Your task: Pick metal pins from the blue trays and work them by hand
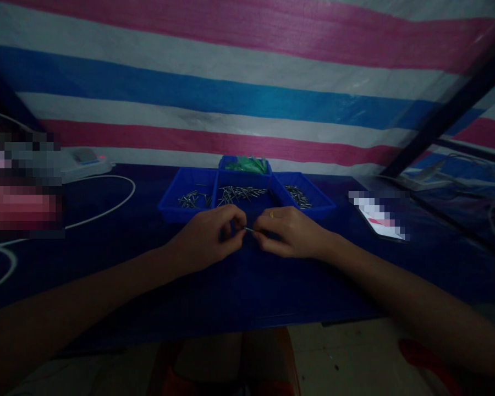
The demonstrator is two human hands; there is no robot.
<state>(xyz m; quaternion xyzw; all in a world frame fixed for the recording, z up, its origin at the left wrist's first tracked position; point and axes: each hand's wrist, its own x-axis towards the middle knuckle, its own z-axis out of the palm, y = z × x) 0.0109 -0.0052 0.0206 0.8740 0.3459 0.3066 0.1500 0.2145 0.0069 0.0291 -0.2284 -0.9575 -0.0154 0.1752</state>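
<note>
My left hand (216, 234) and my right hand (286, 231) meet fingertip to fingertip over the dark blue table, just in front of the bins. A thin metal pin (249, 229) spans the small gap between them, pinched at each end by a thumb and forefinger. The pin's exact kind is too small to make out. Beyond my hands, metal pins lie loose in the left blue bin (165, 206), in the middle, and in the right blue bin (324, 203). Green plastic pieces (247, 164) fill the rear blue bin (244, 174).
A phone (379, 217) lies on the right of the table (247, 291). At the left stand a white device (84, 162) and a white cable (127, 203). Striped sheeting (247, 99) closes off the back, with a dark frame post (445, 115) at the right.
</note>
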